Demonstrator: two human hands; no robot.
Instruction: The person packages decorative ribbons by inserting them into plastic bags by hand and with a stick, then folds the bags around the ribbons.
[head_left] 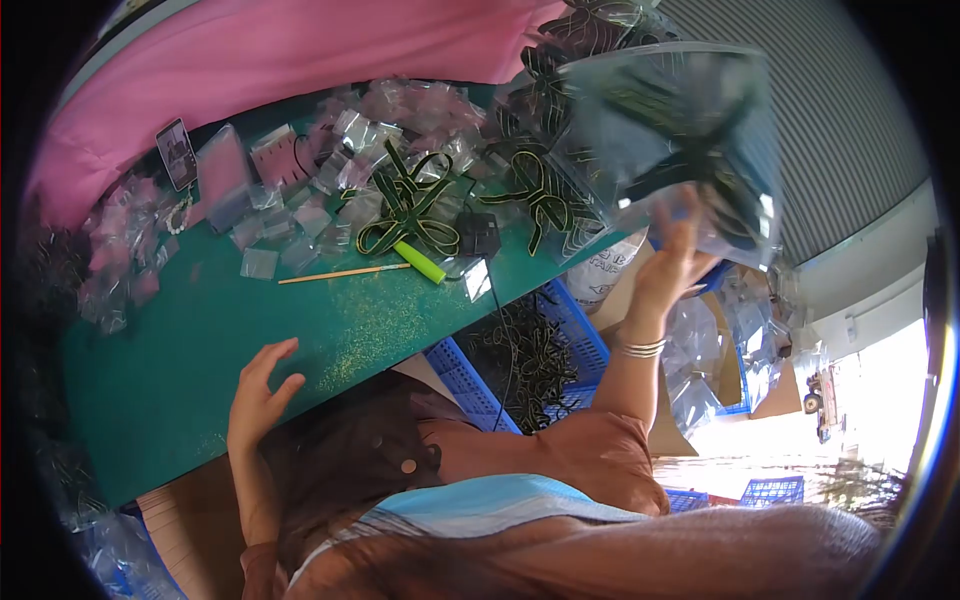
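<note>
My right hand (678,255) is raised at the right, its fingers at the lower edge of a clear plastic bag (600,110). Inside the bag is a dark green ribbon bow (705,150); bag and fingers are partly blurred. My left hand (262,390) hovers by the table's front edge with thumb and fingers apart, holding nothing. On the green table lies a loose dark green bow with gold edging (410,215). Beside it are a bright green cylinder (420,263) and a thin wooden stick (340,274). Another gold-edged bow (543,208) lies farther right.
Gold glitter (370,325) is scattered over the green table (180,370). Small clear bags (425,110) pile up at the back, near a propped phone (176,155). Below the right edge stands a blue crate (575,325) of dark ribbon pieces. Pink cloth (300,50) hangs behind.
</note>
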